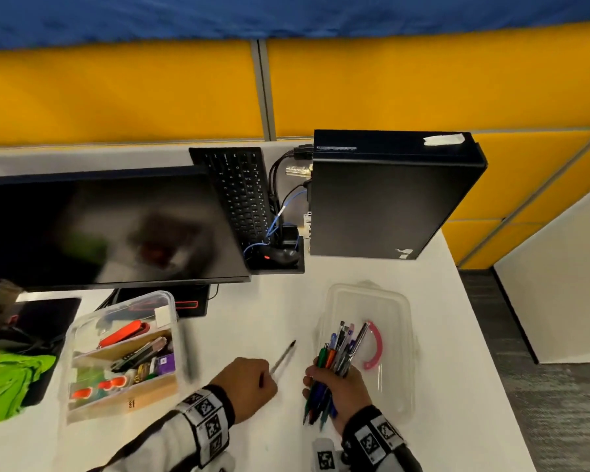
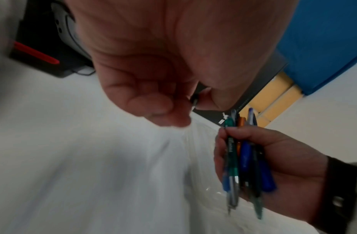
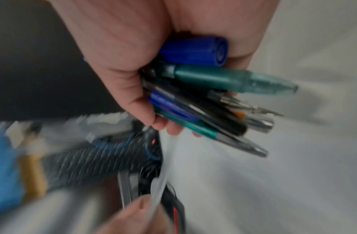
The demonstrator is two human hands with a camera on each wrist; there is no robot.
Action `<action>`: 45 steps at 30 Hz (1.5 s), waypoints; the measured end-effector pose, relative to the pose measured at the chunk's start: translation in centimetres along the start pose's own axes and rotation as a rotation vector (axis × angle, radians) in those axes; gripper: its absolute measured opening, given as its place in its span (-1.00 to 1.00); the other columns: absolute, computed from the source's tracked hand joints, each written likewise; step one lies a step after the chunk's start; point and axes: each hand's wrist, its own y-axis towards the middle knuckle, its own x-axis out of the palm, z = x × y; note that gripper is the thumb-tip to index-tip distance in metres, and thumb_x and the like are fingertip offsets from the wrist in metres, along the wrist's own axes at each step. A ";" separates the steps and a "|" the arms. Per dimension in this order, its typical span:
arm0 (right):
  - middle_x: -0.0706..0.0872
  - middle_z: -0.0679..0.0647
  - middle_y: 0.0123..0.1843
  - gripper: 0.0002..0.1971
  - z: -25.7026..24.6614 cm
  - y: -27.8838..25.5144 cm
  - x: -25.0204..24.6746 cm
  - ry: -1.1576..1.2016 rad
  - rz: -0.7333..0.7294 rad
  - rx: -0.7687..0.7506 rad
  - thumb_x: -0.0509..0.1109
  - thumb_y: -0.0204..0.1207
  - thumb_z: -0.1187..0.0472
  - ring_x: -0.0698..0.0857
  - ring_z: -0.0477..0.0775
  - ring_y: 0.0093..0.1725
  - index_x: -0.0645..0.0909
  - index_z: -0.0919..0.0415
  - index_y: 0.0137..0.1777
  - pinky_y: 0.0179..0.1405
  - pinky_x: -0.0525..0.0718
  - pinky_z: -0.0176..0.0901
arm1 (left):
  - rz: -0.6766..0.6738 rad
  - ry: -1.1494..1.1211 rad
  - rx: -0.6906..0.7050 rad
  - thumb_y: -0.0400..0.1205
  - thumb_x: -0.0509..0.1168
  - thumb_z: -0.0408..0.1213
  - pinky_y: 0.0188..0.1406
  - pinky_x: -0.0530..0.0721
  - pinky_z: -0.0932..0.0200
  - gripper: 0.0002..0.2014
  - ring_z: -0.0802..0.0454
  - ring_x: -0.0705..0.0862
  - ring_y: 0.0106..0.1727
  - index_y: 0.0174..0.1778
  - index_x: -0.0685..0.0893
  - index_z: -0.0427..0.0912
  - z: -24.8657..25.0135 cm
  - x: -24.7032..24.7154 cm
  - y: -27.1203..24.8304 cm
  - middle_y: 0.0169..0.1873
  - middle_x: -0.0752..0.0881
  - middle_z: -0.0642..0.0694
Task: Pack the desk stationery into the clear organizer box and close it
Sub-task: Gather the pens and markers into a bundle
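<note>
My right hand (image 1: pixel 321 378) grips a bundle of several pens (image 1: pixel 336 352), green, orange, blue and black, held upright over the near edge of a clear plastic lid (image 1: pixel 392 301) lying on the white desk. In the right wrist view the pens (image 3: pixel 195 95) fill the fist of the right hand (image 3: pixel 163 123). My left hand (image 1: pixel 263 376) pinches one thin dark pen (image 1: pixel 284 357) just left of the bundle, its tip pointing up and right. The clear organizer box (image 1: pixel 82 335) stands open at the left, with wooden dividers and several items in it.
A pink curved object (image 1: pixel 377 345) shows at the clear lid. A monitor (image 1: pixel 99 229), a keyboard (image 1: pixel 242 195), a mouse (image 1: pixel 280 255) and a black computer case (image 1: pixel 389 199) stand behind. A green cloth (image 1: pixel 11 379) lies at far left. The desk edge (image 1: pixel 491 352) runs along the right.
</note>
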 end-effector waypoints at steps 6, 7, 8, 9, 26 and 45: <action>0.93 -0.05 -0.06 -0.81 -0.4 -1.9 4.9 -0.641 -0.312 -0.309 0.63 0.44 0.38 0.87 -0.07 0.00 0.82 0.23 0.04 0.11 0.80 -0.20 | 0.060 -0.025 0.137 0.71 0.12 -0.16 -0.35 0.38 0.24 -0.60 0.16 0.37 -0.42 -0.49 0.31 -0.08 -0.4 -3.7 -3.9 -0.52 0.37 0.04; 0.93 0.03 -0.07 -0.82 -0.3 -2.5 6.2 -0.664 -0.382 -0.285 0.64 0.43 0.36 0.88 0.01 0.00 0.81 0.28 0.03 0.12 0.81 -0.12 | 0.111 -0.105 0.131 0.74 0.12 -0.17 -0.38 0.36 0.25 -0.58 0.18 0.37 -0.46 -0.48 0.30 -0.10 -0.9 -4.5 -4.5 -0.53 0.35 0.02; 0.91 0.13 -0.09 -0.81 0.0 -2.9 7.3 -0.626 -0.435 -0.251 0.64 0.42 0.40 0.89 0.12 -0.02 0.78 0.38 0.02 0.09 0.83 -0.01 | 0.150 -0.177 0.110 0.77 0.12 -0.16 -0.44 0.34 0.31 -0.56 0.18 0.38 -0.51 -0.48 0.30 -0.11 -1.3 -5.1 -4.9 -0.53 0.34 0.02; 0.88 0.23 -0.12 -0.80 0.3 -3.4 8.6 -0.576 -0.464 -0.208 0.62 0.42 0.47 0.88 0.21 -0.08 0.74 0.50 0.01 0.02 0.85 0.05 | 0.180 -0.252 0.088 0.78 0.13 -0.12 -0.49 0.33 0.34 -0.54 0.18 0.38 -0.56 -0.48 0.32 -0.13 -2.0 -5.7 -5.5 -0.54 0.35 0.03; 0.91 0.06 -0.01 -0.77 5.7 -5.8 27.4 -0.769 -0.534 -0.482 0.64 0.47 0.30 0.88 -0.01 0.04 0.77 0.16 0.10 0.08 0.83 -0.12 | 0.432 -0.309 -0.551 0.67 0.25 0.07 -0.23 0.71 0.16 -0.74 -0.08 0.76 -0.22 0.11 0.60 -0.01 -26.1 -5.4 -15.8 -0.09 0.80 -0.10; 0.77 0.17 0.31 -0.52 13.5 -2.8 28.1 -2.255 -0.526 -0.441 0.42 0.48 0.33 0.75 0.29 0.29 0.58 0.11 0.42 0.31 0.74 0.05 | 0.390 -0.776 -0.186 0.76 0.18 -0.22 -0.62 0.58 0.15 -0.83 -0.07 0.61 -0.65 -0.06 0.45 -0.24 -27.8 -4.3 -15.6 -0.63 0.63 -0.13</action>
